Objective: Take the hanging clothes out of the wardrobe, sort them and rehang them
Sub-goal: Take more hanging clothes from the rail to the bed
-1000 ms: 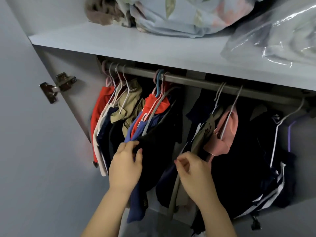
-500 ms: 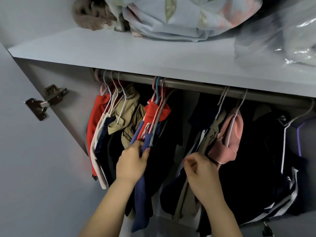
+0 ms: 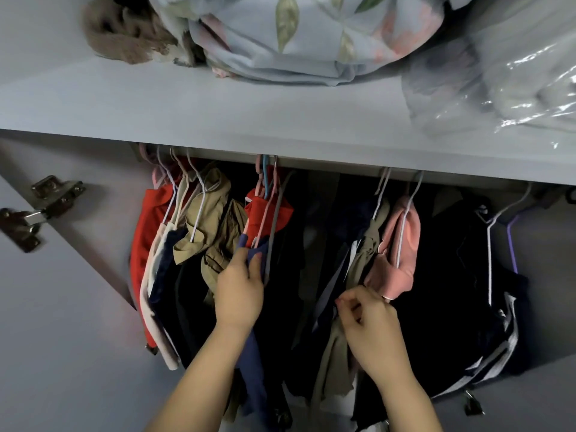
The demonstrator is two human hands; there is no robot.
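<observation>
Several garments hang on thin hangers under the wardrobe shelf (image 3: 218,120); the rail is hidden behind the shelf's edge. From the left hang a red top (image 3: 141,241), khaki clothes (image 3: 212,219), a red and blue garment (image 3: 268,210), dark clothes, a pink garment (image 3: 402,244) and a dark piece with white stripes (image 3: 498,338). My left hand (image 3: 240,294) grips the blue garment (image 3: 254,369) near its hanger. My right hand (image 3: 367,325), fingers curled, pinches the khaki cloth (image 3: 333,360) just below the pink garment.
On the shelf lie a folded floral blanket (image 3: 296,42), a brown fuzzy item (image 3: 124,35) and a clear plastic bag (image 3: 505,82). The open wardrobe door (image 3: 62,307) with a metal hinge (image 3: 34,210) stands at the left.
The view has tilted up, so the shelf now hides the rail. Both hands have risen along the hanging clothes, the left hand closer to the hangers.
</observation>
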